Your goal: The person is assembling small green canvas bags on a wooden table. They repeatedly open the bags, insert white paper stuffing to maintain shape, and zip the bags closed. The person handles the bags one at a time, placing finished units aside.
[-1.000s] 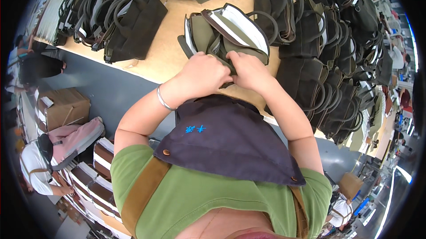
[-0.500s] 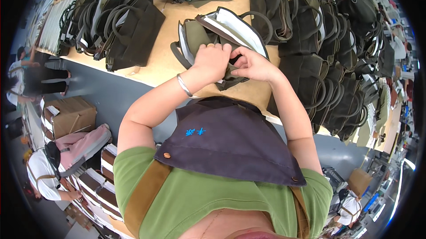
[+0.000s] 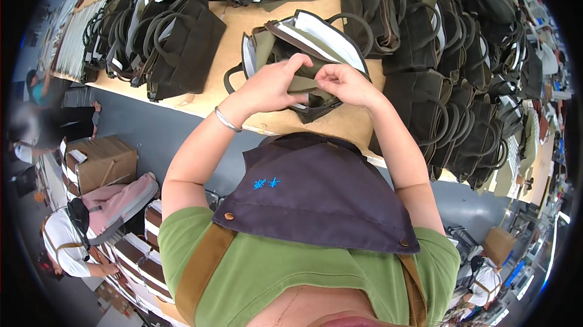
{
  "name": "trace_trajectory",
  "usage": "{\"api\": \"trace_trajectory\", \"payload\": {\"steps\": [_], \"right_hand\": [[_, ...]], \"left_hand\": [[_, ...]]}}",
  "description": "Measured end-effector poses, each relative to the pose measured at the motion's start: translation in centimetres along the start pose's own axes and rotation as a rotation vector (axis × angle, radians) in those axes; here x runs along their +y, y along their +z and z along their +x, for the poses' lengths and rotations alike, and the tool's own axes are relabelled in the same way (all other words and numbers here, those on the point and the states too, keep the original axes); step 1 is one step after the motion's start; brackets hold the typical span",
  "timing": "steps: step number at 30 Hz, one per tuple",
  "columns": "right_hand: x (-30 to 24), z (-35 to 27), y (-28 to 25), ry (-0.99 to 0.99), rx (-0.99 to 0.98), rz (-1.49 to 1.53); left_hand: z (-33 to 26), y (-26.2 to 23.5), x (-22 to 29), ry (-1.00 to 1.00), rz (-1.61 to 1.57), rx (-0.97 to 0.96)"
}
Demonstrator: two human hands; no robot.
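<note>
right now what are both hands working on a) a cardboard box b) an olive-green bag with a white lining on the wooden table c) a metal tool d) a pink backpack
b: the left hand and right hand both pinch the fabric of the open olive-green bag, which lies on the wooden table among stacks of dark bags.

On the wooden worktop [image 3: 255,20] an olive bag [image 3: 291,47] with a pale lining lies open. The left hand [image 3: 273,84] and the right hand [image 3: 343,84] meet at its near edge, both pinching a fold of olive fabric [image 3: 303,84]. A silver bangle [image 3: 226,122] rings the left wrist. Dark bags are stacked to the right [image 3: 449,84] and at the far left [image 3: 164,29]. Below the worktop's left end sits a cardboard box [image 3: 100,160].
</note>
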State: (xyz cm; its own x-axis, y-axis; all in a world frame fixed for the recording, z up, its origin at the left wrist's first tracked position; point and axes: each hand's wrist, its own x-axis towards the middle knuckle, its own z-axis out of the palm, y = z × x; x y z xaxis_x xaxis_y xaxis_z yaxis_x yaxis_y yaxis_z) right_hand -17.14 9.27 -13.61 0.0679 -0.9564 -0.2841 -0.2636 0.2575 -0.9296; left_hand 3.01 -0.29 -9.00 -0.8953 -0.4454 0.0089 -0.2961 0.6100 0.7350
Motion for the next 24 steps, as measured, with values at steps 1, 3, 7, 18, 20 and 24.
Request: {"api": "trace_trajectory", "payload": {"steps": [1,3,7,18,20,24], "right_hand": [[-0.3,-0.1,0.0,-0.002,-0.005,-0.024],[-1.1,-0.6,-0.1,-0.006,-0.013,-0.074],[-4.2,-2.0,1.6,-0.171,0.206,-0.673],[-4.5,-2.3,2.9,-0.059,0.126,-0.507],[-4.4,-2.3,3.1,-0.061,0.156,-0.508],[-3.7,-2.3,3.2,-0.087,0.204,-0.496]], "left_hand": [[-0.1,-0.3,-0.2,0.092,0.081,0.052],[-0.3,-1.2,-0.5,0.278,0.243,0.155],[-1.4,-1.6,1.0,0.110,0.306,0.208],[-2.4,-1.0,-1.1,0.071,0.613,0.371],[-2.4,-1.0,-0.7,-0.061,0.673,0.356],[-3.5,-0.2,0.8,0.272,0.556,0.081]]}}
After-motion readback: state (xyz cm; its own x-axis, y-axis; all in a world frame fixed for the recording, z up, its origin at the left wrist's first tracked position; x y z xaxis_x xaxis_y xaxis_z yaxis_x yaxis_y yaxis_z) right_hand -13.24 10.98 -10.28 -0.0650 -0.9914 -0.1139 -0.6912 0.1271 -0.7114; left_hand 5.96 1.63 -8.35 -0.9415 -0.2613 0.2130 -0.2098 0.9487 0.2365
